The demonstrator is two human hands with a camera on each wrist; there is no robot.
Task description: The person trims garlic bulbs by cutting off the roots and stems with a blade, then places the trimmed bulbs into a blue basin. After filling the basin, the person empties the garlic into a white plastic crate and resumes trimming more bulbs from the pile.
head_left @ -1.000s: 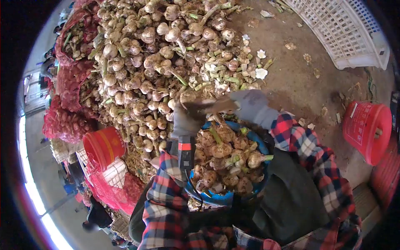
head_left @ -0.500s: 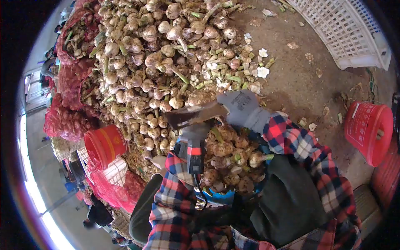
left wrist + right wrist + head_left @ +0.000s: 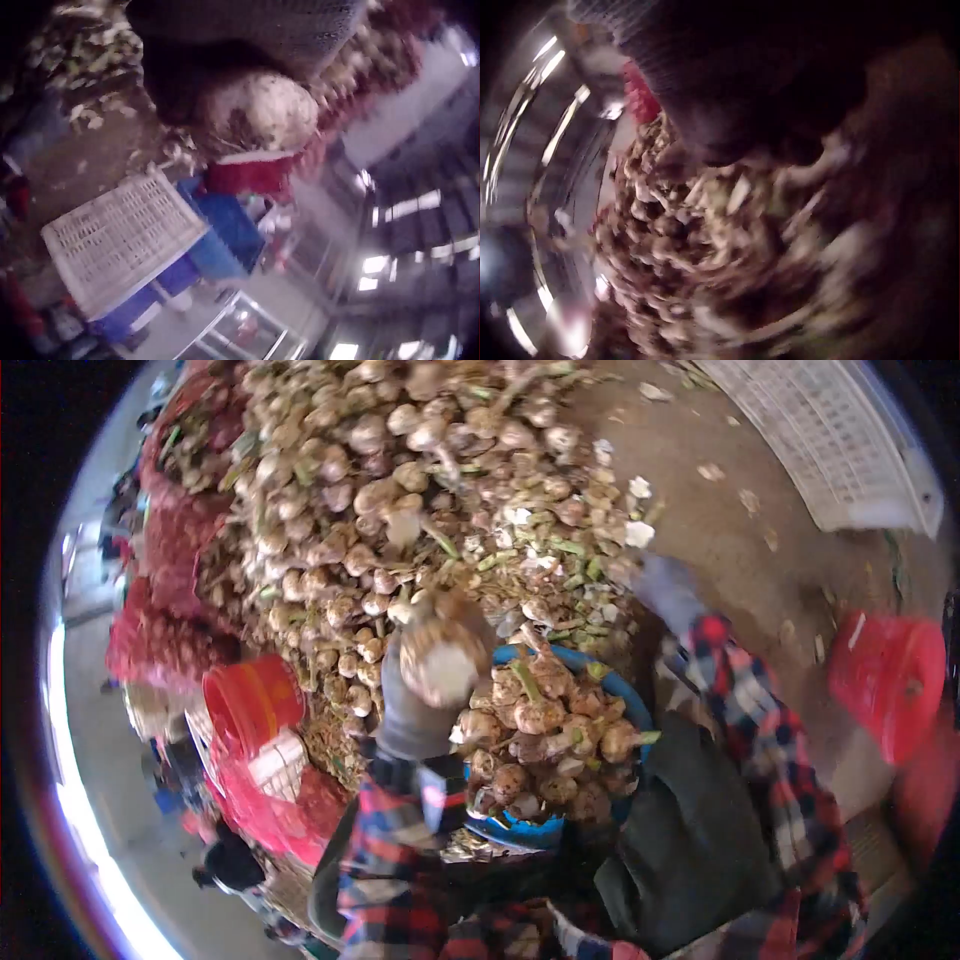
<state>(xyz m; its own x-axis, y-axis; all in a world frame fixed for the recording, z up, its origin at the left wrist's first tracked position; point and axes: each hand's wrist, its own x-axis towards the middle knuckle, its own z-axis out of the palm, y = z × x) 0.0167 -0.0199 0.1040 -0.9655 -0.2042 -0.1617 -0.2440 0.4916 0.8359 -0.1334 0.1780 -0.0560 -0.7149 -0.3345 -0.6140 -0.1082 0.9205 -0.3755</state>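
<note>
In the head view my gloved left hand (image 3: 415,715) grips a garlic bulb (image 3: 440,660) whose pale, flat face points toward me. The left wrist view shows that bulb (image 3: 262,112) close up under the grey glove, with dirt on its skin. My gloved right hand (image 3: 667,592) is out to the right, blurred, beside the trimmings; its fingers look curled round the knife, whose blade is lost in the blur. Between my arms sits a blue basin (image 3: 635,700) heaped with garlic bulbs (image 3: 540,715).
A large pile of garlic (image 3: 330,490) spreads in front, with cut stems and scraps (image 3: 570,560) at its right edge. Red buckets stand left (image 3: 255,705) and right (image 3: 885,685). A white crate (image 3: 830,450) is at the far right, and red net sacks (image 3: 165,635) line the left.
The knife was across the garlic in front of my left hand; my right hand has swung right, away from it. My left hand has turned the bulb's pale face up into view.
</note>
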